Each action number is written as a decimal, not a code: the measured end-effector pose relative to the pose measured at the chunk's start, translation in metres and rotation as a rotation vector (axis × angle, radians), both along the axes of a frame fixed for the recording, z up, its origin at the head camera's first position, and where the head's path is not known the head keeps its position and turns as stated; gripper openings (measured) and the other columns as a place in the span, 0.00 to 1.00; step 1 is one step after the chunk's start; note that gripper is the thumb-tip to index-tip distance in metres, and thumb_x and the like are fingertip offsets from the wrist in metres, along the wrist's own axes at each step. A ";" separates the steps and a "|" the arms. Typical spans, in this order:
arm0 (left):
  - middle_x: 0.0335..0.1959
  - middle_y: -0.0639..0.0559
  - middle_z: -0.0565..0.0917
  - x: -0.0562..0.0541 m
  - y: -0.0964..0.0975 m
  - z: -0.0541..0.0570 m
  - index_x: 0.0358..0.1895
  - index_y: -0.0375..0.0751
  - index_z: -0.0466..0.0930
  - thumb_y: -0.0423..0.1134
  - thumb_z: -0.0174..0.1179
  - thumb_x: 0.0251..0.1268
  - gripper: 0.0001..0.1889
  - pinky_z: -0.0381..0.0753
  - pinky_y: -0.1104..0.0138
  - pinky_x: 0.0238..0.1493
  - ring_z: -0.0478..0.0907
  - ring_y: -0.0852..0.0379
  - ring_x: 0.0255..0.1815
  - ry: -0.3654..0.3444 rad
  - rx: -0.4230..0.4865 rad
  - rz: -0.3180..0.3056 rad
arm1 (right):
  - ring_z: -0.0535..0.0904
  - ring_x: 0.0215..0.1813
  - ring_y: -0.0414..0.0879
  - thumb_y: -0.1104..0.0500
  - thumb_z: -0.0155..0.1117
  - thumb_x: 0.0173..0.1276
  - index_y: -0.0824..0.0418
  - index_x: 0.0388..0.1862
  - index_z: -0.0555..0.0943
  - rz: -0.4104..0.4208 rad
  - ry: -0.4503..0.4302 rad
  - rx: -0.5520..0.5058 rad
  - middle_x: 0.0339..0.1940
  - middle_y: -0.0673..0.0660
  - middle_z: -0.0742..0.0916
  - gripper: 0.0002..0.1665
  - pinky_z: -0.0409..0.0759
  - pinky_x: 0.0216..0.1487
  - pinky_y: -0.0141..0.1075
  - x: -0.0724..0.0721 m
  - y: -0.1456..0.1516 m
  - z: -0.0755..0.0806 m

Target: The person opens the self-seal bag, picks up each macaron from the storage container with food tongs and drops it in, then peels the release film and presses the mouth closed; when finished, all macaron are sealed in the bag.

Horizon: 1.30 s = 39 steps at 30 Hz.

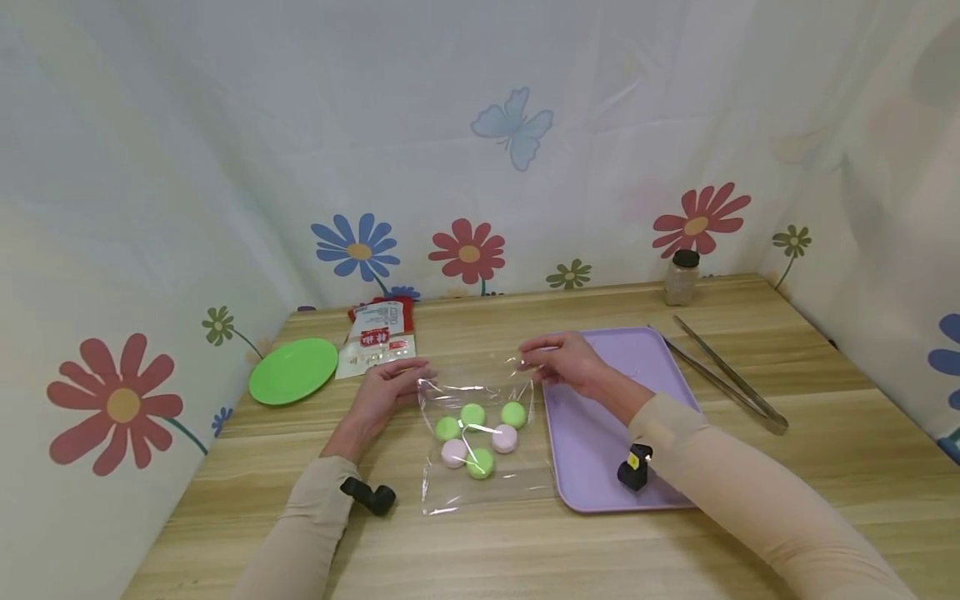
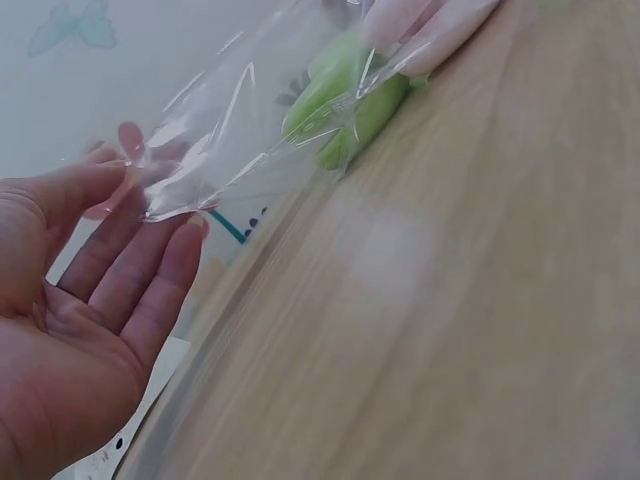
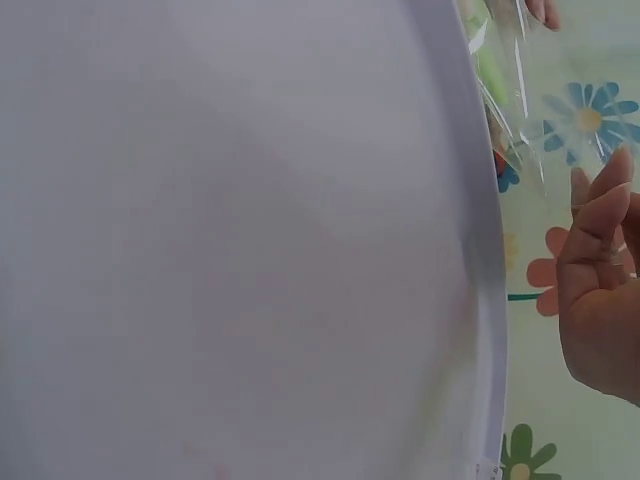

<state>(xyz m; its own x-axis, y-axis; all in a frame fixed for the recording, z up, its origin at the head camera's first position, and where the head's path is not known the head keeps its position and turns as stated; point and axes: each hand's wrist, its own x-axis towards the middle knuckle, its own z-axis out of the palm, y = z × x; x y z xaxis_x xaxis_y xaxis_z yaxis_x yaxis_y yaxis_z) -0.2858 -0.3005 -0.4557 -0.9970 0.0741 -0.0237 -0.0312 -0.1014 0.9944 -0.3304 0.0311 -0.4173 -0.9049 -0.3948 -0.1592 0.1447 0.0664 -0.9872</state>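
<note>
A clear plastic bag lies in the middle of the table, with several green macarons and two pale pink macarons inside. At the bag's far left corner, my left hand pinches the film between thumb and fingers; the left wrist view shows the film stretching away from the fingertips. My right hand pinches the far right corner, its forearm crossing over the purple tray. In the right wrist view, thumb and fingertips of that hand meet at the film's edge.
Left of the hands is a green plate, beside a red and white food packet. Metal tongs lie right of the tray. A black-lidded jar stands at the back right, near the flowered curtain.
</note>
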 end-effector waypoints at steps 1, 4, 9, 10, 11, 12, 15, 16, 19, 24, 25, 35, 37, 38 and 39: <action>0.46 0.45 0.88 0.000 0.000 0.000 0.66 0.21 0.69 0.33 0.61 0.72 0.25 0.83 0.56 0.55 0.87 0.53 0.45 0.006 -0.001 -0.006 | 0.82 0.24 0.40 0.66 0.65 0.70 0.73 0.61 0.78 0.007 0.004 -0.002 0.42 0.63 0.90 0.22 0.81 0.27 0.30 0.000 0.000 0.000; 0.46 0.47 0.89 -0.001 -0.002 -0.001 0.66 0.21 0.69 0.34 0.61 0.72 0.25 0.81 0.54 0.58 0.86 0.53 0.47 0.022 -0.011 -0.019 | 0.84 0.26 0.40 0.68 0.64 0.70 0.76 0.61 0.76 0.017 0.012 -0.024 0.43 0.65 0.89 0.22 0.83 0.29 0.31 0.000 0.001 0.000; 0.45 0.46 0.89 0.000 -0.004 -0.001 0.64 0.20 0.70 0.34 0.61 0.72 0.25 0.78 0.50 0.60 0.86 0.51 0.48 0.038 -0.025 -0.033 | 0.88 0.32 0.45 0.69 0.62 0.71 0.78 0.58 0.76 0.028 0.029 -0.033 0.47 0.69 0.88 0.20 0.86 0.34 0.34 0.000 0.001 -0.001; 0.45 0.46 0.89 0.000 -0.005 -0.001 0.64 0.20 0.70 0.34 0.61 0.72 0.24 0.78 0.50 0.61 0.86 0.51 0.48 0.040 -0.030 -0.031 | 0.87 0.33 0.45 0.68 0.61 0.72 0.77 0.57 0.78 0.026 0.039 -0.012 0.47 0.68 0.88 0.18 0.86 0.35 0.35 0.001 0.001 0.000; 0.46 0.46 0.89 0.000 -0.005 -0.001 0.64 0.20 0.71 0.34 0.61 0.72 0.24 0.78 0.50 0.61 0.86 0.51 0.48 0.044 -0.036 -0.033 | 0.87 0.34 0.44 0.68 0.62 0.72 0.75 0.55 0.80 0.022 0.053 0.018 0.45 0.66 0.89 0.16 0.85 0.35 0.34 0.001 0.001 0.000; 0.46 0.46 0.89 0.000 -0.005 0.000 0.63 0.20 0.71 0.35 0.61 0.72 0.24 0.77 0.50 0.61 0.86 0.52 0.48 0.050 -0.052 -0.032 | 0.86 0.34 0.44 0.67 0.62 0.72 0.73 0.53 0.81 0.018 0.080 0.059 0.43 0.63 0.89 0.14 0.85 0.35 0.34 0.002 0.002 0.001; 0.46 0.48 0.89 0.000 -0.006 0.001 0.61 0.22 0.75 0.36 0.63 0.71 0.23 0.78 0.51 0.60 0.86 0.55 0.47 0.066 -0.120 -0.003 | 0.79 0.31 0.42 0.65 0.64 0.71 0.66 0.46 0.87 -0.001 0.148 0.183 0.36 0.55 0.88 0.09 0.79 0.30 0.31 0.003 0.003 0.003; 0.45 0.49 0.89 0.000 -0.006 0.002 0.60 0.23 0.76 0.36 0.64 0.70 0.22 0.79 0.52 0.59 0.85 0.56 0.46 0.072 -0.153 0.012 | 0.76 0.29 0.41 0.65 0.65 0.70 0.64 0.45 0.88 -0.005 0.155 0.213 0.34 0.53 0.87 0.08 0.76 0.27 0.30 0.003 0.003 0.003; 0.44 0.54 0.89 0.000 -0.007 0.003 0.56 0.29 0.82 0.38 0.66 0.68 0.19 0.82 0.60 0.51 0.81 0.58 0.43 0.085 -0.262 0.063 | 0.72 0.25 0.40 0.64 0.66 0.70 0.63 0.47 0.87 0.007 0.127 0.234 0.32 0.54 0.87 0.10 0.69 0.24 0.28 0.001 0.004 0.004; 0.38 0.56 0.88 0.003 -0.007 0.010 0.54 0.33 0.85 0.39 0.65 0.69 0.16 0.76 0.69 0.34 0.76 0.62 0.33 0.083 -0.340 0.057 | 0.75 0.22 0.40 0.65 0.62 0.71 0.71 0.51 0.82 0.078 -0.003 0.144 0.42 0.61 0.90 0.13 0.69 0.22 0.27 -0.002 0.007 0.005; 0.37 0.53 0.88 0.003 -0.007 0.010 0.54 0.32 0.85 0.39 0.65 0.69 0.16 0.74 0.70 0.30 0.75 0.62 0.30 0.077 -0.335 0.047 | 0.76 0.22 0.41 0.65 0.62 0.71 0.71 0.51 0.82 0.089 -0.020 0.130 0.44 0.62 0.90 0.13 0.69 0.22 0.27 -0.002 0.007 0.005; 0.34 0.49 0.88 0.003 -0.008 0.007 0.56 0.34 0.84 0.39 0.63 0.71 0.16 0.69 0.71 0.24 0.73 0.57 0.24 0.030 -0.297 0.022 | 0.74 0.24 0.38 0.62 0.66 0.70 0.73 0.50 0.83 0.061 -0.050 0.092 0.36 0.58 0.90 0.16 0.71 0.24 0.26 0.000 0.002 0.005; 0.35 0.50 0.88 0.004 -0.008 0.008 0.55 0.34 0.84 0.39 0.63 0.71 0.16 0.69 0.71 0.24 0.74 0.57 0.27 0.035 -0.309 0.019 | 0.74 0.24 0.39 0.65 0.69 0.68 0.74 0.53 0.82 0.034 -0.045 0.105 0.32 0.56 0.89 0.18 0.72 0.24 0.27 0.001 0.000 0.006; 0.36 0.50 0.88 0.004 -0.008 0.008 0.55 0.34 0.84 0.39 0.63 0.70 0.15 0.70 0.71 0.25 0.74 0.57 0.28 0.032 -0.312 0.017 | 0.74 0.24 0.39 0.65 0.69 0.66 0.74 0.54 0.81 0.022 -0.050 0.113 0.31 0.55 0.88 0.20 0.72 0.24 0.27 0.001 -0.001 0.007; 0.37 0.50 0.88 0.004 -0.008 0.008 0.54 0.34 0.85 0.39 0.64 0.70 0.15 0.70 0.71 0.25 0.74 0.57 0.28 0.028 -0.316 0.016 | 0.74 0.24 0.39 0.66 0.70 0.65 0.75 0.56 0.80 0.015 -0.056 0.123 0.30 0.55 0.87 0.22 0.73 0.24 0.27 0.001 -0.001 0.007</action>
<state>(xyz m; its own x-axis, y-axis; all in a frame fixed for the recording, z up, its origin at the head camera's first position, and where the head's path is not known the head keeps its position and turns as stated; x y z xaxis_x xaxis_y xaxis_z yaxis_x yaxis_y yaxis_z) -0.2817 -0.3083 -0.4478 -0.9985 0.0521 -0.0152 -0.0038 0.2121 0.9772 -0.3290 0.0296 -0.4106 -0.8873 -0.3830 -0.2570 0.1973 0.1886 -0.9620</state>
